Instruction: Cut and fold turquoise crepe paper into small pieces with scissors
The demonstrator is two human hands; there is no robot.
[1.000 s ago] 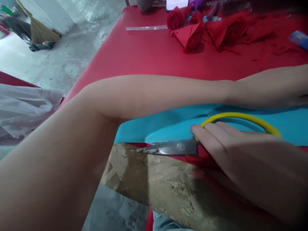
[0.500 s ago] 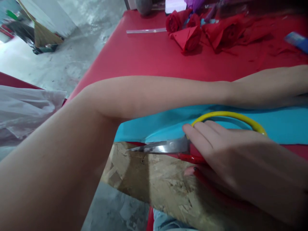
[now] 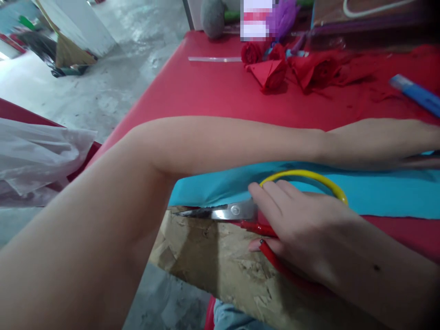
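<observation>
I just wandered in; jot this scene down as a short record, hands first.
Right hand: gripping scissors with yellow and red handles
Blades: along the blue sheet's near edge
Left hand: over the blue sheet, partly out of frame; contact unclear
Surface: red cover, bare wood board in front
Farther back: red flowers, blue tool
Floor: broom

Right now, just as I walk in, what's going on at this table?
A person has scissors in their right hand, with the blades lying along the near edge of a blue sheet. The left arm stretches across the sheet, and the left hand, partly out of view, is over it at the far right. Beyond the arm, red flowers lie on the red tabletop.
</observation>
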